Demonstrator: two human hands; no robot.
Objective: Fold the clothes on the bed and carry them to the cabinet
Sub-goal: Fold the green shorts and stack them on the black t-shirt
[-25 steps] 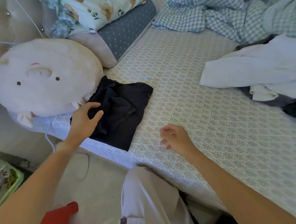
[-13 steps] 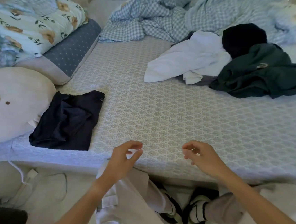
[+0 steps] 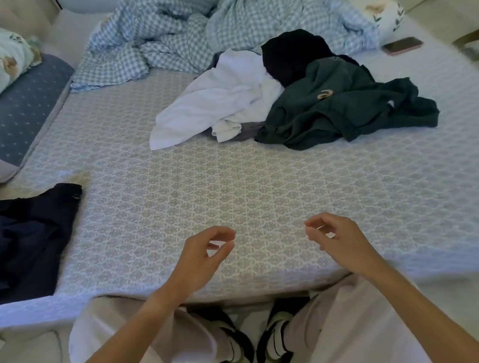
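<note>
Fingers (image 3: 223,235) of the left hand (image 3: 202,261) and right hand (image 3: 340,241) hang loosely curled, holding nothing, above the bed (image 3: 234,196), where a checked duvet (image 3: 217,22) lies behind the unfolded clothes pile (image 3: 297,96), with the folded dark garment (image 3: 19,243) far left.

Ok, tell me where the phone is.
Head view: the phone lies on the bed's far right, beside the floral pillow, beyond the dark green garment.
</note>
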